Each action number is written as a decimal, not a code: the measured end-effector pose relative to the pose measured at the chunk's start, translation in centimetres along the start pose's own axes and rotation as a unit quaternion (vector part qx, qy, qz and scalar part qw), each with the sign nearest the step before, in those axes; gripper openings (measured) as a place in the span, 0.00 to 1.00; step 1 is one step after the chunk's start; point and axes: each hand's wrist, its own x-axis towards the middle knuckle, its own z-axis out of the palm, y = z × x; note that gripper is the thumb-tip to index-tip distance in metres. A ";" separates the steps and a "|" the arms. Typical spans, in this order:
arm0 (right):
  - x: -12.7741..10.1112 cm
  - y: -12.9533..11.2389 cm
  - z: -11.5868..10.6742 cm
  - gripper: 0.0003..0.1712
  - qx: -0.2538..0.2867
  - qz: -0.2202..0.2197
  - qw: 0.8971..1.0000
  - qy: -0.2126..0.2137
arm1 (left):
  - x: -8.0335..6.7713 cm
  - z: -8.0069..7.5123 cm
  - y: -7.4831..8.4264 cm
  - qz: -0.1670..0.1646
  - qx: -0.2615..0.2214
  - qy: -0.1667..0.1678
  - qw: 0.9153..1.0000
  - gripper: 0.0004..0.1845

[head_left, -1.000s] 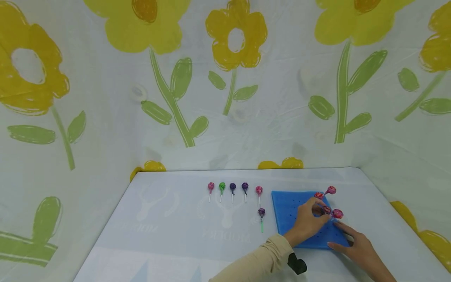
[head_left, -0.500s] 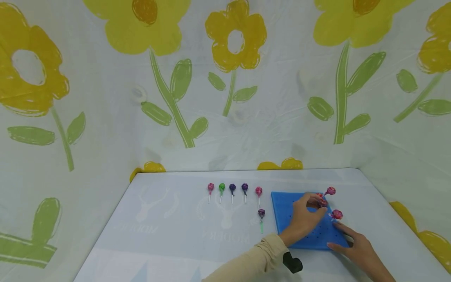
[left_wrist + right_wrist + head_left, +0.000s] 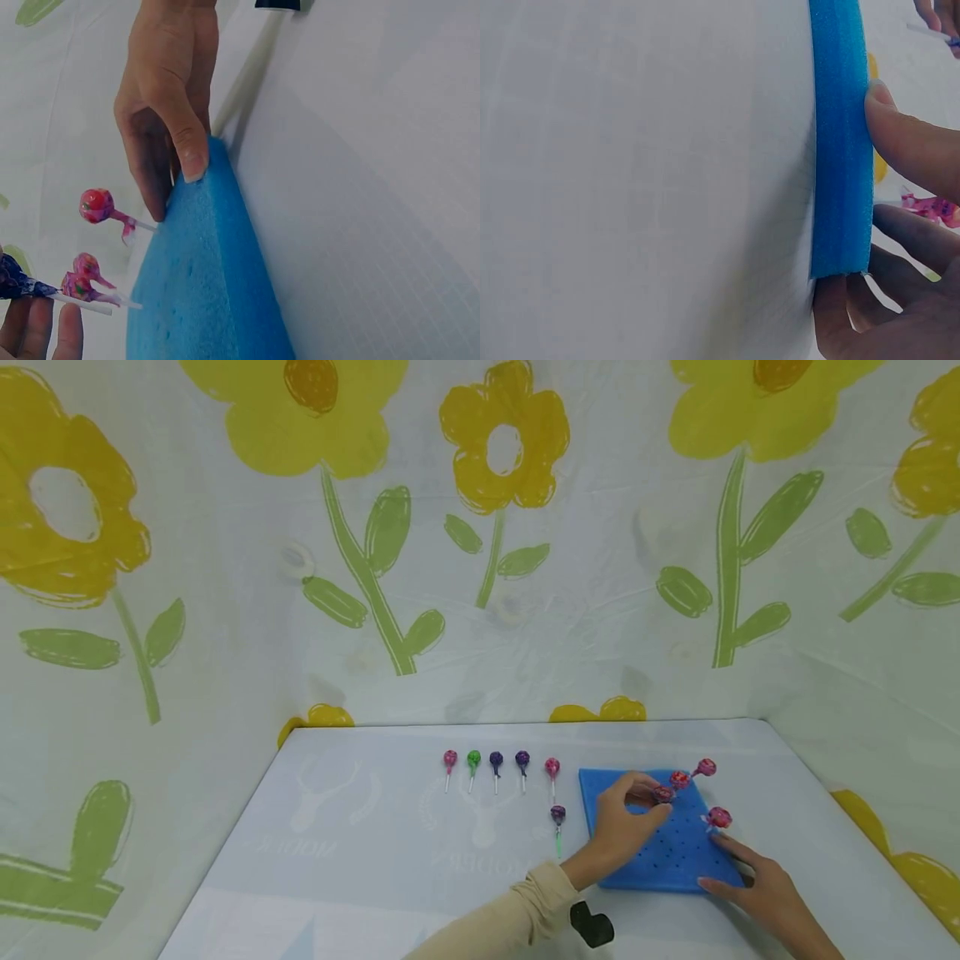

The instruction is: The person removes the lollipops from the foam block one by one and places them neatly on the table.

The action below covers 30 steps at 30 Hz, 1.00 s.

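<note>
My left hand [image 3: 618, 827] pinches a dark purple-wrapped lollipop [image 3: 662, 794] over the back half of a blue foam board [image 3: 678, 868] dotted with small holes. In the left wrist view that lollipop [image 3: 13, 279] tilts, its white stick pointing toward the board and free at the end. Pink-red lollipops stand in the board along its right side: one [image 3: 718, 817] near my right hand, two more [image 3: 678, 779] farther back. My right hand [image 3: 761, 889] grips the board's front right corner, thumb [image 3: 889, 120] on the top face and fingers around the edge.
Left of the board, a row of lollipops lies on the white table [image 3: 360, 877]: pink [image 3: 449, 757], green [image 3: 473, 758], two purple [image 3: 496, 760] and another pink one [image 3: 552, 766]. A purple lollipop with a green stick [image 3: 558, 815] lies in front. A flower-print curtain [image 3: 585, 610] stands behind.
My left hand has moved left across the board with the purple lollipop, away from the pink lollipop near my right hand. My right hand has stayed at the corner.
</note>
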 end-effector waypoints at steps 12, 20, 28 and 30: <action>-0.2 0.0 0.0 0.60 0.005 0.007 1.000 -0.006 | -0.9 -2.0 -0.1 -0.004 0.010 0.004 1.000 0.12; 0.0 0.2 0.2 0.60 0.004 0.002 1.000 -0.005 | -1.7 -3.5 2.1 -0.036 -0.005 0.010 0.999 0.12; 1.6 3.2 1.3 0.58 -0.010 -0.002 1.000 0.003 | -2.4 -4.9 4.2 -0.050 -0.004 0.023 0.998 0.11; 1.6 3.1 1.1 0.58 -0.004 -0.001 1.000 -0.001 | -2.5 -5.2 4.1 -0.053 -0.004 0.024 0.998 0.11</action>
